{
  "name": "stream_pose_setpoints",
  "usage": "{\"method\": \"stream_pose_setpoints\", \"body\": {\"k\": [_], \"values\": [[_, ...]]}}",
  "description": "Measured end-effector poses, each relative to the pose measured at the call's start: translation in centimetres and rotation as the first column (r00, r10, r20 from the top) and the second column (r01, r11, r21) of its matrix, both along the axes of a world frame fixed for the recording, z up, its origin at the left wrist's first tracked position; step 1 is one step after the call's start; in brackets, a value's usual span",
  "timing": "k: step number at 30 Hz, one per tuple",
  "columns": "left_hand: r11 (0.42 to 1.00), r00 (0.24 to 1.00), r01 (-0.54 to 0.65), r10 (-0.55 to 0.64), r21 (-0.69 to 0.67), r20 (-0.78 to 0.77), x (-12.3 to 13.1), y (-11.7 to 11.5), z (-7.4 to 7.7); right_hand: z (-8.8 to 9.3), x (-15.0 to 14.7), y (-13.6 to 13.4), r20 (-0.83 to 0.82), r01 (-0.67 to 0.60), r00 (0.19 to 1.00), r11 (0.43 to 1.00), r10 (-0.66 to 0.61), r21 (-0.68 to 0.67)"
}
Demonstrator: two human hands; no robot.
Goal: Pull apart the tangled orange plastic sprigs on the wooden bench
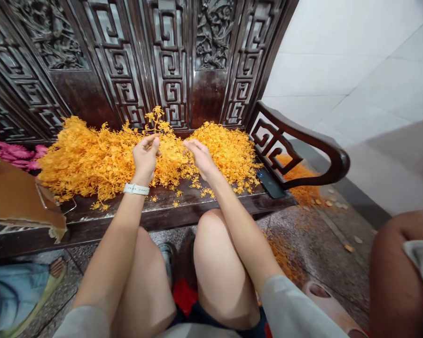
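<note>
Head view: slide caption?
Left hand holding a yellow artificial-flower sprig, right hand nearby; more flowers heaped on a carved wooden bench.

The picture is mostly bright, with the white wall [320, 56] looking palest and a soft grey shadow lying low on it at the right, while the floor [326, 239] gets dark between the knees [213, 230]. Light seems to come from above, and it makes shiny streaks on the dark wood back [211, 101] and the curved armrest [338, 162]. Things bend near the edges, the arms [243, 225] look stretched, and the right hand [201, 157] is a bit fuzzy at its fingertips.
</note>
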State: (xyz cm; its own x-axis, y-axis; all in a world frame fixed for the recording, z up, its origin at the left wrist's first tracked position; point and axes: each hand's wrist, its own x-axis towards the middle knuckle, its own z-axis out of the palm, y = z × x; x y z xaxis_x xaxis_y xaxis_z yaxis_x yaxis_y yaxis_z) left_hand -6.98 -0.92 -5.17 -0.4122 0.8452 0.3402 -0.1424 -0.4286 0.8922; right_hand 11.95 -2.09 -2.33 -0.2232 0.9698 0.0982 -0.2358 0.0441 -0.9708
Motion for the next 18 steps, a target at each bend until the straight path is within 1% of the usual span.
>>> {"method": "stream_pose_setpoints", "body": {"k": [3, 7, 9, 12, 15, 18], "values": [[0.999, 0.997, -0.037, 0.037, -0.004, 0.07, -0.2, 0.1, 0.0, -0.1, -0.1, 0.0, -0.088, -0.008, 0.996, 0.998, 0.002, -0.059], [0.999, 0.99, -0.015, 0.02, -0.031, 0.141, -0.3, 0.0, 0.1, -0.1, -0.1, 0.1, -0.197, 0.014, 0.98, 0.995, -0.033, -0.099], [0.999, 0.987, 0.018, -0.01, -0.045, 0.163, -0.2, -0.2, 0.3, -0.2, -0.1, 0.3, -0.207, 0.037, 0.977, 0.994, -0.058, -0.103], [0.997, 0.985, 0.041, -0.029, -0.065, 0.168, 0.2, -0.6, 0.5, -0.7, 0.1, 0.7, -0.189, 0.13, 0.972, 0.989, -0.14, -0.065], [0.996, 0.992, -0.033, 0.044, -0.088, 0.12, 0.4, -0.6, 0.4, -1.0, 0.5, 1.3, -0.134, 0.253, 0.959, 0.967, -0.249, 0.013], [0.98, 0.982, -0.171, 0.178, -0.102, 0.065, 0.3, 0.1, 0.4, -0.4, 0.5, 0.9, -0.121, 0.353, 0.933, 0.929, -0.34, 0.109]]}}
